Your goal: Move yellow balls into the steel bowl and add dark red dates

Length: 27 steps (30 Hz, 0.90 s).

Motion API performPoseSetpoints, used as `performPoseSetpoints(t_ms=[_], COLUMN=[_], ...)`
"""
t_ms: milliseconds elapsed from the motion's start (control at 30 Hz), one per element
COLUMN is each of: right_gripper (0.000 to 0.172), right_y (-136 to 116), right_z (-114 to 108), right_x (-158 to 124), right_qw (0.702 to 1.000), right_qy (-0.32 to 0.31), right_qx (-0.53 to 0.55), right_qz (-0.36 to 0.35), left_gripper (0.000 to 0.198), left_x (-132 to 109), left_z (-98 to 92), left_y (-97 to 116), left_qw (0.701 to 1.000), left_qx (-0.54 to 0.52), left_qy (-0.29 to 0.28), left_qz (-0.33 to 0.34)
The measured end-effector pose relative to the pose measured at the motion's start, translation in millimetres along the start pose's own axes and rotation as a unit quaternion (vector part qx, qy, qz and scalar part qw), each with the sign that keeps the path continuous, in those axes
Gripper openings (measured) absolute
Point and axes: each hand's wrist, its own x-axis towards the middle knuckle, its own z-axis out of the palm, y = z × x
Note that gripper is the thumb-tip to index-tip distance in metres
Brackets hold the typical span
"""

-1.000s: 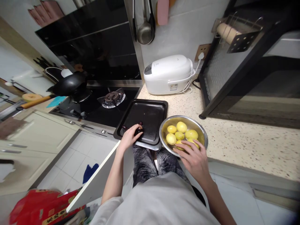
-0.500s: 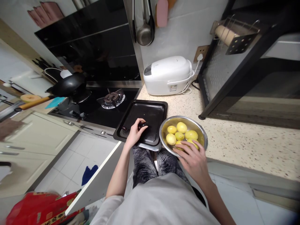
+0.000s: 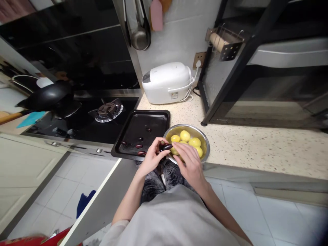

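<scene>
My left hand is closed on a small dark oblong piece, held at the near rim of a steel bowl. My right hand meets it there, fingertips touching the same piece. The bowl holds several yellow round fruits. Left of the bowl lies a black baking tray with several small dark pieces scattered on it. Both hands hover over the counter's front edge.
A white rice cooker stands at the back of the speckled counter. A gas hob with a black wok is to the left. A black metal rack stands on the right. Ladles hang on the wall.
My left hand lifted a dark piece off the tray and carried it right to the bowl's rim. My right hand left the fruits and joined it. The view shifted right.
</scene>
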Motion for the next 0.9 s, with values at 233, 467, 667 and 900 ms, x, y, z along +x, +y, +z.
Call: performPoseSetpoints(t_ms=[233, 467, 667, 900], right_gripper=[0.023, 0.015, 0.015, 0.014], right_y=[-6, 25, 51, 51], right_z=[2, -20, -25, -16], right_x=[5, 15, 26, 30], right_qw=[0.993, 0.986, 0.962, 0.960], right_qy=[0.044, 0.096, 0.044, -0.030], right_qx=[0.094, -0.019, -0.181, -0.191], right_qz=[0.062, 0.138, 0.197, 0.201], left_gripper=[0.035, 0.032, 0.025, 0.020], left_x=[-5, -9, -16, -21], left_z=[17.1, 23.0, 20.2, 19.9], left_y=[-6, -5, 0, 7], left_qw=[0.996, 0.989, 0.999, 0.998], left_qx=[-0.087, -0.135, -0.029, 0.055], left_qy=[0.005, 0.028, 0.018, -0.004], left_qz=[-0.023, -0.052, -0.040, -0.023])
